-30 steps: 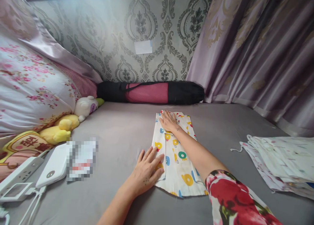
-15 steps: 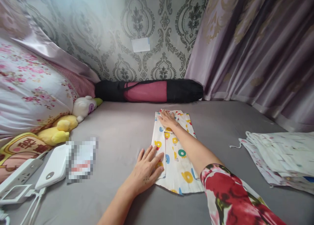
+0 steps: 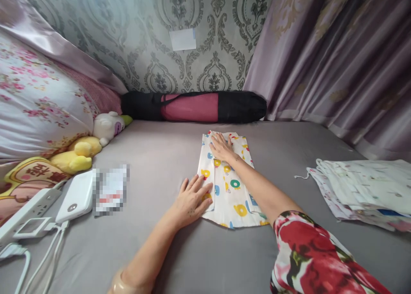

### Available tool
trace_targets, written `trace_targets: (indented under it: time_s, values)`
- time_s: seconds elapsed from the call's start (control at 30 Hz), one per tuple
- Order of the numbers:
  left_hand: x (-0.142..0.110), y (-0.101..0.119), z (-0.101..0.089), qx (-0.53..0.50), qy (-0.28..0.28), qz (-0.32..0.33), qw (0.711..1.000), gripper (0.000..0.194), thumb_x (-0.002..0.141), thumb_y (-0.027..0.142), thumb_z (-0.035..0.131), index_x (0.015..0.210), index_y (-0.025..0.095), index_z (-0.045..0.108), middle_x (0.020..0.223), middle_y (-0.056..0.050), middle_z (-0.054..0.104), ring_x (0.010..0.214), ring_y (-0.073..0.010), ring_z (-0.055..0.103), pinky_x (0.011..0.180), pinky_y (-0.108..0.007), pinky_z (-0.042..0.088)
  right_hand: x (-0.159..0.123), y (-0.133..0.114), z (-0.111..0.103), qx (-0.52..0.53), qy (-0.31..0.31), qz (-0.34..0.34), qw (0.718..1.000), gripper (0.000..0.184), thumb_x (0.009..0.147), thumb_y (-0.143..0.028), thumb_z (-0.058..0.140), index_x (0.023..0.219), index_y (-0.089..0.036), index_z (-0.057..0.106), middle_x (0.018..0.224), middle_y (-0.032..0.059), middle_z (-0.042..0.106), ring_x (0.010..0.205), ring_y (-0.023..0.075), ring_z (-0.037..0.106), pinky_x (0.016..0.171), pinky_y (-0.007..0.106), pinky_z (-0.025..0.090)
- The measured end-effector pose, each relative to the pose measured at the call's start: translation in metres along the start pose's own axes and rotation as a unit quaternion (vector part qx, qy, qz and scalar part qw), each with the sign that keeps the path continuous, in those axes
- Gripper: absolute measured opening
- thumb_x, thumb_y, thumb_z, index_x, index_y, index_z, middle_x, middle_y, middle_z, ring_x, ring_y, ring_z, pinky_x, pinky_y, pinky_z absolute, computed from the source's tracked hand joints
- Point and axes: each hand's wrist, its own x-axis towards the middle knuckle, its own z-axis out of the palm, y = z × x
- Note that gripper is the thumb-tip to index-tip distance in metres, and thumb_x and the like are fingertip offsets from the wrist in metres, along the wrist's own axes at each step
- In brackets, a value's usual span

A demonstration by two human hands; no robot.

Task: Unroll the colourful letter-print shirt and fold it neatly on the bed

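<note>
One bangle (image 3: 123, 286) has entered view; the left hand (image 3: 192, 201) and right hand (image 3: 222, 147), both unclenched, still lie flat on one printed garment (image 3: 225, 198); one bag (image 3: 190, 107) lies beyond it.

The right sleeve (image 3: 313, 251) has big red flowers with bits of white, pink, green and black, the left hand (image 3: 193, 200) has small dark marks (image 3: 191, 212) near the wrist, and the left arm (image 3: 156, 247) wears what looks like a shiny band (image 3: 123, 285)
</note>
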Motion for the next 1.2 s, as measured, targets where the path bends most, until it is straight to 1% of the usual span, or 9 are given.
trace_targets:
  time_s: [0.1, 0.27, 0.43, 0.53, 0.7, 0.8, 0.9, 1.07, 1.2]
  values:
    - [0.001, 0.001, -0.002, 0.001, -0.005, -0.007, 1.000, 0.050, 0.099, 0.051, 0.036, 0.144, 0.030, 0.045, 0.158, -0.008, 0.030, 0.147, -0.0302, 0.020, 0.117, -0.058, 0.019, -0.019, -0.011, 0.003, -0.002, -0.029, -0.032, 0.999, 0.058, 0.103, -0.043, 0.021, 0.153, -0.017, 0.029, 0.161, 0.0089, 0.011, 0.147, 0.0258, 0.004, 0.117, 0.051, 0.001]
    - [0.001, 0.000, -0.003, -0.007, -0.021, -0.010, 1.000, 0.052, 0.099, 0.050, 0.036, 0.145, 0.027, 0.045, 0.159, -0.010, 0.028, 0.148, -0.0308, 0.018, 0.117, -0.057, 0.015, -0.028, -0.018, 0.009, -0.006, -0.050, -0.023, 0.998, 0.057, 0.103, -0.041, 0.021, 0.154, -0.017, 0.025, 0.161, 0.0083, 0.014, 0.147, 0.0251, 0.008, 0.117, 0.052, -0.001]
    - [0.001, -0.003, -0.001, -0.014, -0.001, 0.001, 1.000, 0.050, 0.099, 0.051, 0.036, 0.142, 0.027, 0.048, 0.158, -0.009, 0.030, 0.147, -0.0312, 0.021, 0.117, -0.058, 0.018, -0.039, -0.016, -0.011, 0.081, -0.074, -0.023, 0.994, 0.058, 0.104, -0.041, 0.018, 0.155, -0.016, 0.023, 0.161, 0.0080, 0.013, 0.148, 0.0212, 0.006, 0.119, 0.049, 0.002]
    - [0.001, -0.003, -0.001, -0.023, 0.026, 0.006, 0.999, 0.049, 0.100, 0.049, 0.034, 0.140, 0.026, 0.049, 0.156, -0.009, 0.034, 0.147, -0.0293, 0.023, 0.117, -0.056, 0.019, -0.066, -0.008, -0.028, 0.108, -0.059, -0.018, 0.992, 0.058, 0.104, -0.041, 0.016, 0.155, -0.016, 0.021, 0.161, 0.0079, 0.010, 0.148, 0.0207, 0.003, 0.119, 0.049, 0.002]
    - [0.002, 0.001, -0.001, -0.038, 0.063, 0.057, 0.996, 0.052, 0.101, 0.048, 0.030, 0.142, 0.020, 0.047, 0.155, -0.009, 0.036, 0.147, -0.0245, 0.024, 0.120, -0.049, 0.018, -0.134, 0.019, -0.039, 0.061, -0.052, -0.021, 0.997, 0.060, 0.102, -0.043, 0.019, 0.155, -0.013, 0.020, 0.161, 0.0099, 0.011, 0.148, 0.0240, 0.004, 0.119, 0.050, 0.006]
    - [0.004, 0.004, 0.001, -0.031, 0.036, 0.081, 0.996, 0.057, 0.101, 0.050, 0.029, 0.146, 0.017, 0.041, 0.156, -0.011, 0.034, 0.147, -0.0234, 0.022, 0.120, -0.045, 0.018, -0.170, 0.028, -0.036, 0.026, -0.072, -0.008, 0.997, 0.063, 0.102, -0.044, 0.019, 0.155, -0.010, 0.017, 0.161, 0.0114, 0.010, 0.147, 0.0252, 0.006, 0.119, 0.051, 0.009]
    - [0.005, 0.005, 0.006, -0.003, 0.003, 0.085, 0.996, 0.061, 0.101, 0.052, 0.024, 0.149, 0.015, 0.036, 0.158, -0.012, 0.029, 0.148, -0.0230, 0.020, 0.121, -0.045, 0.016, -0.193, 0.025, -0.028, -0.001, -0.081, 0.005, 0.997, 0.066, 0.101, -0.045, 0.018, 0.155, -0.007, 0.018, 0.161, 0.0125, 0.008, 0.147, 0.0255, 0.006, 0.119, 0.052, 0.010]
    - [0.007, 0.003, 0.009, 0.047, -0.025, 0.083, 0.995, 0.069, 0.098, 0.061, 0.026, 0.152, 0.019, 0.029, 0.161, -0.010, 0.020, 0.149, -0.0249, 0.015, 0.121, -0.045, 0.012, -0.203, 0.014, -0.018, -0.025, -0.049, 0.003, 0.998, 0.066, 0.100, -0.045, 0.022, 0.153, -0.005, 0.024, 0.160, 0.0135, 0.011, 0.147, 0.0252, 0.009, 0.119, 0.051, 0.009]
    - [0.009, 0.006, 0.007, 0.057, -0.058, 0.064, 0.995, 0.070, 0.098, 0.060, 0.025, 0.154, 0.018, 0.025, 0.162, -0.011, 0.016, 0.150, -0.0255, 0.011, 0.121, -0.046, 0.010, -0.204, 0.014, -0.022, -0.005, -0.052, 0.000, 0.999, 0.066, 0.100, -0.045, 0.024, 0.154, -0.006, 0.024, 0.160, 0.0133, 0.010, 0.147, 0.0250, 0.008, 0.119, 0.050, 0.009]
